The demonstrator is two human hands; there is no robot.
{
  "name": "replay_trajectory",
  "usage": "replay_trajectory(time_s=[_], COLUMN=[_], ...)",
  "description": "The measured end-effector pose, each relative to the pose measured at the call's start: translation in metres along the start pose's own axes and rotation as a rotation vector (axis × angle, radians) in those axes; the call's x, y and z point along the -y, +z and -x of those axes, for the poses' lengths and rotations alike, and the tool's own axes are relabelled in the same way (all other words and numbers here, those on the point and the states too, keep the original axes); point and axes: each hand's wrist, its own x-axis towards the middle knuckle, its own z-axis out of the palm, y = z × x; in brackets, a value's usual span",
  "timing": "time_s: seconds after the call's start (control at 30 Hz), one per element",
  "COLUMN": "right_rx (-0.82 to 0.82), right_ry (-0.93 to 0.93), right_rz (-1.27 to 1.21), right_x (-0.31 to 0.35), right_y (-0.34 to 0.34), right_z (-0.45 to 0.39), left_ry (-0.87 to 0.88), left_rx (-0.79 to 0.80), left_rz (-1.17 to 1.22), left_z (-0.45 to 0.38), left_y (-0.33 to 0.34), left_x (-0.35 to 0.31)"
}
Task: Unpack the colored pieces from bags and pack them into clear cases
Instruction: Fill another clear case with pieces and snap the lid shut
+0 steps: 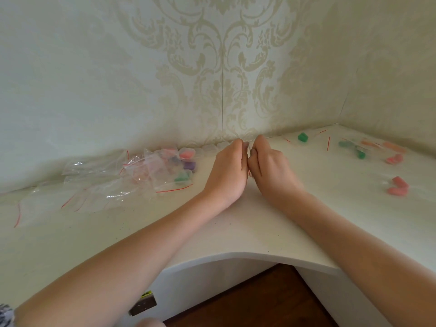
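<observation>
Both hands, left hand point(228, 165) and right hand point(271, 165), pinch a small clear bag point(249, 159) near the desk's point(236, 232) back edge, apparently opening it; next, pull the seal apart and tip out the pieces.

You get soft, even daylight here, fairly bright, with no hard shadows; only faint shade sits under your forearms on the white counter point(236, 232). Small glints of glare show on the empty clear bags point(99, 185) at your left. The wide lens bends the counter edge and walls toward the borders. Colored pieces point(398, 186) far right look soft and slightly smeared.
</observation>
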Motion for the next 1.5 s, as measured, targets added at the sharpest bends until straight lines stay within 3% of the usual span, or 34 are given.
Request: replay_trajectory(time_s=[0.17,0.33,0.43,0.5,0.63,0.73,0.83,0.93,1.0,1.1,1.2,1.3,1.5], right_rx=[0.066,-0.088,-0.083,-0.096,-0.023,-0.030,0.028,-0.025,-0.081,-0.148,-0.090,0.008,0.146], right_ry=[0.007,0.012,-0.022,-0.140,-0.307,-0.200,-0.031,0.107,0.231,0.330,0.339,0.295,0.212], right_rz=[0.201,0.292,0.248,0.227,0.355,0.441,0.291,0.044,-0.137,-0.451,-0.560,-0.565,-0.570], right_x=[0.003,-0.008,-0.015,-0.016,-0.023,-0.021,-0.020,-0.019,-0.023,-0.029,-0.033,-0.033,-0.032], right_y=[-0.009,-0.017,-0.022,-0.025,-0.021,-0.015,-0.011,-0.009,-0.011,-0.018,-0.020,-0.020,-0.019], right_z=[0.002,-0.004,0.000,0.001,-0.004,-0.006,-0.005,-0.007,-0.011,-0.014,-0.013,-0.012,-0.010], left_ry=[0.148,0.278,0.267,0.249,0.334,0.453,0.513,0.368,0.210,-0.171,-0.507,-0.593,-0.719], left_rx=[0.054,0.002,0.017,-0.030,-0.094,-0.101,-0.079,-0.035,-0.090,-0.196,-0.120,0.036,0.017], left_rz=[-0.308,-0.506,-0.426,-0.382,-0.310,-0.272,-0.206,-0.085,0.019,0.255,0.605,0.896,1.075], left_z=[-0.004,-0.006,-0.008,-0.009,-0.006,-0.001,0.003,0.001,-0.004,-0.014,-0.021,-0.020,-0.022], left_y=[-0.004,-0.010,-0.008,-0.007,-0.007,-0.003,0.000,-0.003,-0.004,-0.007,-0.010,-0.007,-0.011], left_x=[0.003,0.007,0.011,0.015,0.010,0.002,-0.003,-0.001,0.003,0.005,0.009,0.012,0.017])
